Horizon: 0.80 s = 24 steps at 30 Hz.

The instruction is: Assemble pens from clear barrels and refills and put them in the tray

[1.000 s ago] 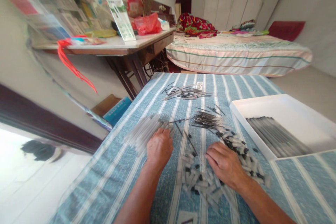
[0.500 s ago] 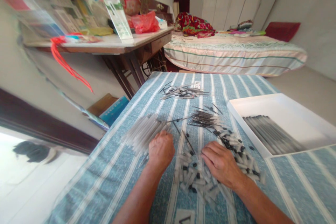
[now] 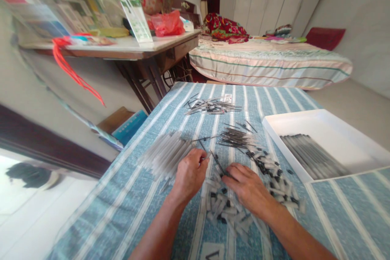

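Observation:
My left hand (image 3: 191,172) is closed in a pinch, and the pale tip of a translucent tube (image 3: 209,155) shows at its fingertips. Beside it lies a row of long translucent tubes (image 3: 170,152), like pen barrels. My right hand (image 3: 248,187) has its fingers drawn together near a thin dark rod (image 3: 215,158); what is between them is hidden. Under and below the right hand are scattered short translucent caps (image 3: 230,213) with small black plugs (image 3: 223,220) among them. More caps with black pieces (image 3: 283,187) lie to its right.
Farther up the striped cloth (image 3: 122,195) lie a bundle of dark rods (image 3: 234,137) and a mixed pile of rods (image 3: 213,106). A white tray (image 3: 344,138) at right holds several grey-filled tubes (image 3: 312,156). A cluttered desk (image 3: 146,52) and a bed (image 3: 268,61) stand beyond.
My left hand has moved right and slightly up, away from the long tubes, with a pale tip now showing. My right hand has shifted left, closer to it.

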Tool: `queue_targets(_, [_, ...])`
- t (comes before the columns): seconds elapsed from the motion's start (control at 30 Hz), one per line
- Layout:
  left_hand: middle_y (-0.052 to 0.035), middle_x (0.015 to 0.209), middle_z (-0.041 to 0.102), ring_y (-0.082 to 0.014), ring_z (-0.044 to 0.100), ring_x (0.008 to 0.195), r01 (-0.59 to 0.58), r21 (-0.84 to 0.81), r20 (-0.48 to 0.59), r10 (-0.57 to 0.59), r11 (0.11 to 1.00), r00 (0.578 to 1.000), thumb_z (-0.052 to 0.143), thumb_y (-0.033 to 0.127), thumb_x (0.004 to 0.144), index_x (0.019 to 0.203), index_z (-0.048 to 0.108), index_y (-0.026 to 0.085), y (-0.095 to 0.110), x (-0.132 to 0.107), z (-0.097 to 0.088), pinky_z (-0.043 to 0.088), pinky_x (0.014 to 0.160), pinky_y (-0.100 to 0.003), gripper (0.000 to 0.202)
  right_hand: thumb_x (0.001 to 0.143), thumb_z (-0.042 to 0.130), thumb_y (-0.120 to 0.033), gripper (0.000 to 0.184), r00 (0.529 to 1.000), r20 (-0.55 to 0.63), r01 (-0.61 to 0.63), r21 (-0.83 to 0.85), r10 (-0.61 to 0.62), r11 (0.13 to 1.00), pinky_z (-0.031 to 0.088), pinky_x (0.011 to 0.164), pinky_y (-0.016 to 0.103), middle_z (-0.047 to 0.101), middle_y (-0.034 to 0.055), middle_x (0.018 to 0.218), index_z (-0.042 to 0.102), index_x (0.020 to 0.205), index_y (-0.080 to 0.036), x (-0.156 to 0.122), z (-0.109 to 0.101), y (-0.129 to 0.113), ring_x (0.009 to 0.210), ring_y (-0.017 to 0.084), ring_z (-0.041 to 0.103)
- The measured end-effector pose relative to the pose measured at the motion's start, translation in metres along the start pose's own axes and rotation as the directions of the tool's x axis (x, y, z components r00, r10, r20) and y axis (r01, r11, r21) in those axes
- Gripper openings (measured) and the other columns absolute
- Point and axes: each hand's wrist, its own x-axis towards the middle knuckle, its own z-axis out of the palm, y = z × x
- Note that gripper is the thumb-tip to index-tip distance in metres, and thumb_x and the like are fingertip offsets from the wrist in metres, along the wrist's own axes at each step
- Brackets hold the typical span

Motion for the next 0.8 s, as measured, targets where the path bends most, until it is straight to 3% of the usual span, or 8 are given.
queue_targets(0.23, [0.0027,0.067,0.057,-0.0125,0.055,0.064,0.042,-0.178,0.003,-0.042,0.983,0.999,0.046,0.027,0.081,0.078,0.056,0.019,0.007,0.000,-0.003,0.040,0.061,-0.022,0.012,0.086,0.039,-0.008,0.024,0.997,-0.080,-0.006,0.086,0.013,0.996,0.047,0.078,0.034,0.060,0.0102,0.091,0.061,0.090,-0.016,-0.001,0.001,0.004,0.090,0.021,0.053])
queue_targets(0.37, [0.0036,0.063,0.055,-0.0118,0.053,0.061,0.025,-0.235,0.037,-0.017,0.972,0.999,0.047,0.026,0.080,0.075,0.055,0.019,0.006,0.000,0.000,0.038,0.059,-0.022,0.012,0.086,0.044,-0.010,0.020,0.950,-0.247,-0.100,0.339,0.191,0.936,0.049,0.074,0.032,0.064,0.0091,0.087,0.061,0.093,-0.015,-0.005,-0.005,0.006,0.083,0.019,0.058])
queue_targets(0.43, [0.0035,0.063,0.055,-0.0118,0.053,0.060,0.017,-0.258,0.057,-0.002,0.966,0.998,0.047,0.025,0.080,0.075,0.056,0.018,0.006,0.000,0.002,0.038,0.058,-0.021,0.012,0.084,0.051,-0.015,0.013,0.871,-0.274,-0.197,0.565,0.407,0.802,0.050,0.070,0.031,0.065,0.0065,0.082,0.061,0.091,-0.017,-0.007,-0.009,0.009,0.076,0.018,0.061])
queue_targets(0.5, [0.0030,0.064,0.056,-0.0119,0.053,0.061,-0.003,-0.273,0.069,0.023,0.962,0.997,0.047,0.024,0.080,0.076,0.057,0.018,0.006,0.000,0.004,0.038,0.058,-0.021,0.012,0.081,0.057,-0.020,0.009,0.752,-0.190,-0.239,0.814,0.632,0.529,0.052,0.065,0.030,0.067,0.0044,0.076,0.061,0.089,-0.018,-0.009,-0.012,0.014,0.070,0.017,0.064])
queue_targets(0.57, [0.0023,0.065,0.057,-0.0120,0.053,0.062,-0.020,-0.282,0.078,0.044,0.959,0.996,0.048,0.024,0.079,0.076,0.057,0.018,0.007,-0.001,0.004,0.039,0.059,-0.021,0.012,0.079,0.060,-0.024,0.009,0.644,-0.051,-0.176,0.961,0.763,0.212,0.052,0.060,0.029,0.069,0.0039,0.072,0.061,0.086,-0.018,-0.010,-0.016,0.020,0.065,0.018,0.065])
queue_targets(0.63, [0.0016,0.067,0.058,-0.0122,0.054,0.063,-0.033,-0.293,0.089,0.062,0.956,0.994,0.048,0.022,0.079,0.077,0.058,0.017,0.008,-0.002,0.004,0.039,0.059,-0.021,0.012,0.076,0.064,-0.025,0.010,0.596,0.047,-0.076,0.997,0.802,-0.002,0.052,0.057,0.028,0.070,0.0047,0.070,0.060,0.082,-0.017,-0.009,-0.018,0.025,0.061,0.018,0.066])
queue_targets(0.7, [0.0011,0.068,0.059,-0.0123,0.055,0.063,-0.047,-0.298,0.104,0.082,0.953,0.991,0.048,0.021,0.079,0.078,0.059,0.017,0.008,-0.002,0.005,0.039,0.060,-0.022,0.012,0.074,0.066,-0.024,0.011,0.584,0.093,-0.014,0.994,0.806,-0.104,0.052,0.055,0.027,0.071,0.0056,0.070,0.060,0.079,-0.017,-0.008,-0.021,0.029,0.059,0.017,0.066])
queue_targets(0.8, [0.0007,0.069,0.060,-0.0125,0.055,0.064,-0.066,-0.296,0.129,0.109,0.953,0.986,0.048,0.021,0.079,0.079,0.060,0.017,0.009,-0.003,0.005,0.039,0.061,-0.022,0.013,0.072,0.068,-0.023,0.011,0.588,0.121,0.019,0.986,0.800,-0.163,0.051,0.055,0.026,0.071,0.0062,0.069,0.061,0.077,-0.016,-0.007,-0.022,0.029,0.059,0.017,0.066])
